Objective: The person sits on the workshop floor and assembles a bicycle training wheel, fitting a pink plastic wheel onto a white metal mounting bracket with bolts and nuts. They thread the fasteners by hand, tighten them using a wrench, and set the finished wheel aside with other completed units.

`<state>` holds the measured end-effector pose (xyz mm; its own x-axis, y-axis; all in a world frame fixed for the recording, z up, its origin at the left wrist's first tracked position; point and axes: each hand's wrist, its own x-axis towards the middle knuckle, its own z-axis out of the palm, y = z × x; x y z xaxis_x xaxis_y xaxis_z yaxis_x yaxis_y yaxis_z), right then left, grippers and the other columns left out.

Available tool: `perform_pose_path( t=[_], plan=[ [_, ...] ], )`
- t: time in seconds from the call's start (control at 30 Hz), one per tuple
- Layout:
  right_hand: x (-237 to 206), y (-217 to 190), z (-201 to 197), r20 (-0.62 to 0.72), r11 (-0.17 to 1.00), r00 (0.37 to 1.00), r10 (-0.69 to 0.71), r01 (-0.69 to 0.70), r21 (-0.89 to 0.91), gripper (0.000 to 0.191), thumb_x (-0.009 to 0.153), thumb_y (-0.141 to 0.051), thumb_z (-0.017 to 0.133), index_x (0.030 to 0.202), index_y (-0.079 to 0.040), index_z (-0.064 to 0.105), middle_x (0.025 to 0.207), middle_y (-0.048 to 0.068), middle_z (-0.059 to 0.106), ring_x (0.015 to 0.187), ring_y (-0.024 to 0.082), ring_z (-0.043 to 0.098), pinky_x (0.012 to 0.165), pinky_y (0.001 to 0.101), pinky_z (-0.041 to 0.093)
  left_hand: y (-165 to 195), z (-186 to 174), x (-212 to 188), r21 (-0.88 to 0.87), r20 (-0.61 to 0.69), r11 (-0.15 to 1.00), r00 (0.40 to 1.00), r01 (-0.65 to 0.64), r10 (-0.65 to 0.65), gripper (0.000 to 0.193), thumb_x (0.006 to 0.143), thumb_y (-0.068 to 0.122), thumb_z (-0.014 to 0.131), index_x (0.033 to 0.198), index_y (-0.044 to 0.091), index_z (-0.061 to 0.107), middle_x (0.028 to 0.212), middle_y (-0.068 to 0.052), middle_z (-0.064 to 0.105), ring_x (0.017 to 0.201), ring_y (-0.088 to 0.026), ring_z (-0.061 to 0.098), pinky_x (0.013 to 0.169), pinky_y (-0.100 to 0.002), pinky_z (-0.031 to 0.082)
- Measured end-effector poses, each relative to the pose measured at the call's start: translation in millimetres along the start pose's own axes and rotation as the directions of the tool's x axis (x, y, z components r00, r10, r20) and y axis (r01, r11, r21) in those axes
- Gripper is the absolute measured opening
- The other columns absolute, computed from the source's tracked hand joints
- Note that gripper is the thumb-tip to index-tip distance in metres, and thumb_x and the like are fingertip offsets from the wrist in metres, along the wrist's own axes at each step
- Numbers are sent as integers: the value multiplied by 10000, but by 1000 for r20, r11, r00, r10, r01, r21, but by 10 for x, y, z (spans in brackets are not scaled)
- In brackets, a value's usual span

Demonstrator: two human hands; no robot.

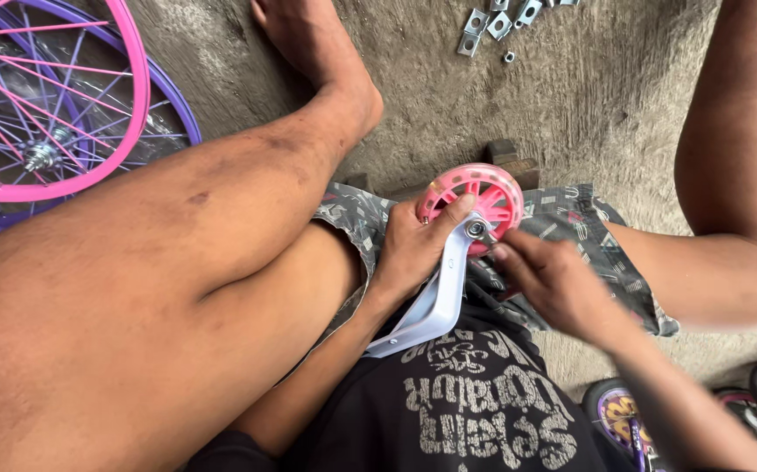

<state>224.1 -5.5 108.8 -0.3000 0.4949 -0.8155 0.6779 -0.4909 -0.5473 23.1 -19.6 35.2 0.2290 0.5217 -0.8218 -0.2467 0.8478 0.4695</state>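
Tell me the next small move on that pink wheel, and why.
Probably turn the nut at the hub with the right hand. Its fingertips sit right beside the nut, while the left hand steadies the pink wheel and white bracket on the lap.

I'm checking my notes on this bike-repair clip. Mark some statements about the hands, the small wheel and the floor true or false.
1. The left hand grips a small pink plastic wheel on a white metal bracket. True.
2. The right hand rests flat on the floor. False: its fingers are at the wheel's hub.
3. Small metal plates lie on the concrete floor. True.
4. The large spoked wheel is green. False: pink and purple.
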Motion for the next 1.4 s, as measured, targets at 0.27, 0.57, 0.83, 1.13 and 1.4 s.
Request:
perform_pose_path(
  t=[0.27, 0.57, 0.83, 1.13, 1.4],
  plan=[
    [-26, 2, 602, -151, 871, 988, -7, 80, 484, 266, 1084, -201, 502, 1131, 15, 649, 860, -11, 658, 785, 74, 546, 709, 270, 500, 51, -12, -2, 78, -39, 997, 999, -26, 30, 429, 950, 408, 728, 1050, -8, 750, 846, -43, 746, 747, -65, 650, 660, -257, 548],
    [-207, -126, -395, -125, 996, 992, 22, -32, -81, 224, 1018, -201, 555, 958, -52, 710, 578, 61, 633, 466, 184, 573, 473, 383, 468, 94, 45, -34, 68, 50, 993, 994, -99, 95, 447, 950, 433, 724, 1085, 7, 750, 854, -14, 734, 775, -47, 643, 692, -250, 557],
    [67, -756, -824, 266, 606, 933, -243, 361, -709, 334, 887, -391, 562, 1050, -136, 704, 739, 67, 710, 550, 326, 681, 483, 461, 523, 101, 26, -54, 69, 76, 997, 996, -44, 39, 475, 924, 463, 718, 1065, 11, 751, 809, 0, 714, 716, -44, 633, 640, -252, 553],
    [366, -1283, -739, 466, 98, 845, 263, 457, -884, 258, 1074, -262, 498, 883, -150, 631, 634, -24, 610, 541, 64, 568, 511, 288, 471, -17, 30, -39, 149, 114, 979, 985, -142, 126, 508, 960, 482, 708, 1099, -6, 746, 868, 2, 731, 804, -34, 620, 710, -252, 545],
    [684, -1044, -822, 539, 288, 799, 267, 467, -836, 252, 1056, -307, 513, 930, -150, 664, 625, -14, 629, 493, 68, 590, 468, 293, 497, -46, -2, -61, 140, 96, 986, 992, -90, 77, 464, 963, 445, 703, 1127, 14, 756, 810, -4, 709, 735, -37, 575, 638, -261, 503]
  ],
)
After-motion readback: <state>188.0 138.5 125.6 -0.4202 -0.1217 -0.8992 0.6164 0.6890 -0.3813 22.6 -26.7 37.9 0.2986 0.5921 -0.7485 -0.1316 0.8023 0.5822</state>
